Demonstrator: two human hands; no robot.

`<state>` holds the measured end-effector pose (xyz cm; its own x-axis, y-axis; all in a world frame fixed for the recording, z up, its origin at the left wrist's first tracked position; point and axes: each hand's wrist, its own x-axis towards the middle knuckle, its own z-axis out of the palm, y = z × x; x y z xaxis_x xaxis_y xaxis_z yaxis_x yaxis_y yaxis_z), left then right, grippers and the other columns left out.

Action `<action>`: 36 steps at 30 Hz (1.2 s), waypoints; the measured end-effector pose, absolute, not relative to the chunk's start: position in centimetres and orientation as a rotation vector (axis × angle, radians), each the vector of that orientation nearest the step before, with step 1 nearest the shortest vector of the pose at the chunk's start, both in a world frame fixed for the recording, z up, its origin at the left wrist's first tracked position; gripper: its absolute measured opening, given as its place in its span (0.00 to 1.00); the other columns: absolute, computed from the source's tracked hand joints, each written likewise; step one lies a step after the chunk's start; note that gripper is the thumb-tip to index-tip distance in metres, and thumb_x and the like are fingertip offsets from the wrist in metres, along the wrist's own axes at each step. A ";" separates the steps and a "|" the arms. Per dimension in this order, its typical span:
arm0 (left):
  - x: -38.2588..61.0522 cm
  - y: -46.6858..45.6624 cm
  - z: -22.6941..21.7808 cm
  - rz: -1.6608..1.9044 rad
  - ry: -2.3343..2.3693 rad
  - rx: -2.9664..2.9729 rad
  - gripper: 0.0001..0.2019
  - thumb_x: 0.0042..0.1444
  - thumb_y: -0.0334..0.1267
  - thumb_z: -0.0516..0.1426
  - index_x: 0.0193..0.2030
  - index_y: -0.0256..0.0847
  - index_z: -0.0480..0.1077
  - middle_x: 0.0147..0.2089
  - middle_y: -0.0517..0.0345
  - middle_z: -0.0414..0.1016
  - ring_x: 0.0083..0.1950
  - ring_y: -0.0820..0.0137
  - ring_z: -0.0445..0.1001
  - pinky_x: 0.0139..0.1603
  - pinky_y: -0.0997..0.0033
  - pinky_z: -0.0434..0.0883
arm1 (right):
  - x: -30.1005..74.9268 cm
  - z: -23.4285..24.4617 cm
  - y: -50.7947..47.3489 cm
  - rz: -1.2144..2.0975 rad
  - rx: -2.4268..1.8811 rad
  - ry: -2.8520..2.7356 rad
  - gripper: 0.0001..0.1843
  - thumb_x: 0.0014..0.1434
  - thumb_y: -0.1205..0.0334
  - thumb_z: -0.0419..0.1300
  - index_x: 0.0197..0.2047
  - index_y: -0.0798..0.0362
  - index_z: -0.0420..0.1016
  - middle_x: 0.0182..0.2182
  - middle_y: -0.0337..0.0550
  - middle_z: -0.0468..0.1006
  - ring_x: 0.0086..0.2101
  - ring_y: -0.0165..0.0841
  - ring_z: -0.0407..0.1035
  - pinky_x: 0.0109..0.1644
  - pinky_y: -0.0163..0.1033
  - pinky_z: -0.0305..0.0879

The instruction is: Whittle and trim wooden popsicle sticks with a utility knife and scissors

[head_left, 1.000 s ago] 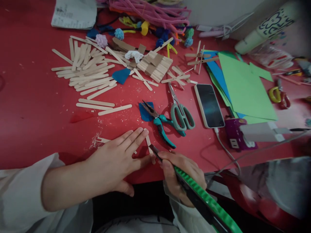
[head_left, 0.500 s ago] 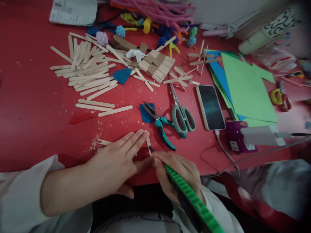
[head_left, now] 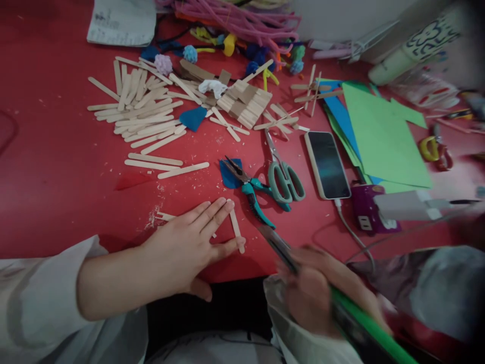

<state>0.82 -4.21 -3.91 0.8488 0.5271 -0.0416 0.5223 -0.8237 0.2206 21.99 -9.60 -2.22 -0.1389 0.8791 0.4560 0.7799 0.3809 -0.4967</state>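
My left hand [head_left: 193, 237] lies flat on the red table, its fingers stretched out. Its fingertips press on a short wooden craft stick [head_left: 235, 227] near the table's front edge. My right hand [head_left: 322, 283], blurred by motion, is closed around a green and black utility knife [head_left: 364, 328]. The knife's blade points up and left, apart from the stick. Wood scraps [head_left: 165, 216] show beside the left hand, partly covered by it. Teal-handled pliers [head_left: 252, 194] rest on a piece of blue felt [head_left: 229, 178] beyond the hands, with grey-handled scissors [head_left: 286, 182] beside them.
A pile of craft sticks [head_left: 140, 108] spreads over the back left. A phone [head_left: 328, 164] on a cable, a purple charger block [head_left: 369, 210] and green paper [head_left: 386, 136] are at the right. Pink pipe cleaners [head_left: 242, 20] and a flat stick panel [head_left: 246, 103] lie behind.
My right hand has drawn the utility knife away from the stick, to the right. The stick now shows more fully under my left fingers. The left hand keeps its place on it.
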 end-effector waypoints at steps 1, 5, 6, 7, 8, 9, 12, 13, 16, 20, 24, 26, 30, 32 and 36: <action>0.8 -4.2 -4.0 0.039 0.806 2.805 0.50 0.31 0.68 0.61 0.62 0.48 0.60 0.67 0.35 0.52 0.67 0.44 0.52 0.60 0.50 0.59 | 21.9 -2.3 -9.3 0.122 -1.415 -1.912 0.08 0.56 0.68 0.57 0.38 0.48 0.72 0.26 0.38 0.81 0.25 0.35 0.76 0.31 0.37 0.74; 0.8 -4.2 -4.0 0.087 0.792 2.840 0.50 0.30 0.68 0.61 0.61 0.46 0.62 0.66 0.32 0.55 0.66 0.44 0.54 0.59 0.52 0.61 | 20.8 -3.4 -7.8 0.114 -1.280 -1.934 0.07 0.57 0.69 0.54 0.37 0.50 0.72 0.25 0.35 0.80 0.19 0.27 0.73 0.28 0.30 0.72; 0.8 -4.2 -4.0 0.092 0.792 2.848 0.50 0.30 0.68 0.60 0.61 0.46 0.62 0.66 0.32 0.55 0.66 0.45 0.53 0.59 0.52 0.60 | 20.6 -3.6 -7.6 0.119 -1.262 -1.953 0.07 0.57 0.70 0.54 0.37 0.50 0.72 0.24 0.34 0.80 0.20 0.27 0.73 0.28 0.29 0.72; 0.8 -4.2 -4.0 0.092 0.795 2.852 0.50 0.31 0.68 0.60 0.61 0.45 0.62 0.66 0.32 0.55 0.67 0.45 0.53 0.59 0.53 0.60 | 20.5 -3.9 -7.5 0.128 -1.249 -1.970 0.07 0.57 0.70 0.54 0.37 0.50 0.72 0.24 0.34 0.80 0.20 0.27 0.73 0.28 0.29 0.72; 0.7 -4.2 -4.0 0.089 0.798 2.853 0.50 0.31 0.69 0.60 0.62 0.45 0.61 0.66 0.33 0.55 0.67 0.46 0.53 0.60 0.53 0.59 | 20.4 -4.0 -7.4 0.138 -1.235 -1.984 0.07 0.57 0.70 0.54 0.37 0.50 0.71 0.24 0.35 0.80 0.20 0.27 0.73 0.28 0.29 0.71; 0.7 -4.2 -4.0 0.088 0.801 2.852 0.51 0.30 0.69 0.60 0.62 0.45 0.61 0.66 0.34 0.55 0.67 0.46 0.54 0.60 0.53 0.59 | 20.4 -4.1 -7.4 0.150 -1.221 -1.993 0.07 0.57 0.70 0.54 0.37 0.51 0.71 0.24 0.35 0.80 0.20 0.27 0.73 0.28 0.29 0.71; 0.6 -4.3 -4.1 0.095 0.810 2.848 0.51 0.30 0.69 0.60 0.62 0.46 0.61 0.66 0.35 0.55 0.66 0.46 0.55 0.61 0.53 0.58 | 20.5 -3.9 -7.7 0.184 -1.235 -1.997 0.07 0.58 0.71 0.54 0.37 0.51 0.71 0.25 0.35 0.80 0.22 0.26 0.73 0.29 0.29 0.71; 0.6 -4.3 -4.2 0.105 0.809 2.849 0.51 0.30 0.69 0.60 0.62 0.45 0.61 0.66 0.34 0.55 0.66 0.46 0.55 0.60 0.53 0.58 | 20.5 -3.9 -7.7 0.192 -1.251 -1.989 0.07 0.58 0.71 0.54 0.37 0.51 0.71 0.26 0.35 0.80 0.23 0.26 0.73 0.30 0.29 0.71; 0.7 -4.3 -4.3 0.136 0.804 2.851 0.51 0.29 0.69 0.60 0.61 0.45 0.62 0.65 0.31 0.56 0.65 0.45 0.56 0.59 0.53 0.60 | 20.5 -3.9 -7.9 0.207 -1.265 -1.984 0.08 0.58 0.72 0.54 0.38 0.51 0.71 0.26 0.35 0.80 0.24 0.27 0.74 0.32 0.30 0.71; 0.8 -4.2 -4.3 0.147 0.804 2.841 0.51 0.29 0.68 0.61 0.61 0.44 0.63 0.65 0.29 0.56 0.65 0.45 0.56 0.59 0.53 0.60 | 20.4 -4.0 -7.9 0.221 -1.235 -1.996 0.09 0.58 0.73 0.54 0.38 0.52 0.71 0.27 0.36 0.80 0.25 0.27 0.74 0.32 0.31 0.71; 0.8 -4.2 -4.1 0.107 0.801 2.828 0.50 0.30 0.68 0.61 0.61 0.45 0.62 0.65 0.33 0.56 0.66 0.46 0.55 0.61 0.53 0.58 | 20.4 -3.9 -8.0 0.213 -1.238 -2.010 0.09 0.57 0.73 0.54 0.40 0.52 0.71 0.27 0.37 0.80 0.24 0.28 0.73 0.31 0.32 0.71; 0.8 -4.2 -4.0 0.089 0.805 2.819 0.49 0.30 0.67 0.61 0.61 0.45 0.62 0.65 0.34 0.56 0.66 0.47 0.55 0.61 0.53 0.58 | 20.5 -3.8 -8.0 0.208 -1.211 -2.047 0.10 0.57 0.73 0.54 0.41 0.52 0.71 0.26 0.38 0.79 0.23 0.29 0.73 0.29 0.32 0.71; 0.8 -4.2 -3.9 0.063 0.792 2.806 0.49 0.32 0.67 0.61 0.62 0.46 0.62 0.66 0.36 0.55 0.67 0.47 0.54 0.61 0.53 0.58 | 20.8 -3.8 -7.9 0.195 -1.218 -2.064 0.11 0.57 0.73 0.54 0.41 0.52 0.71 0.27 0.38 0.80 0.24 0.30 0.73 0.29 0.34 0.72; 0.8 -4.2 -3.9 0.054 0.786 2.801 0.49 0.33 0.67 0.60 0.62 0.46 0.61 0.67 0.38 0.54 0.67 0.48 0.54 0.62 0.53 0.57 | 20.9 -3.8 -7.8 0.185 -1.223 -2.063 0.11 0.57 0.72 0.54 0.40 0.51 0.71 0.27 0.37 0.80 0.24 0.30 0.74 0.30 0.34 0.72; 0.8 -4.1 -3.9 0.053 0.797 2.777 0.48 0.33 0.67 0.61 0.62 0.47 0.61 0.67 0.36 0.53 0.67 0.47 0.53 0.61 0.52 0.58 | 20.9 -3.8 -7.7 0.182 -1.227 -2.069 0.10 0.57 0.72 0.53 0.39 0.52 0.71 0.26 0.38 0.80 0.24 0.30 0.74 0.30 0.33 0.72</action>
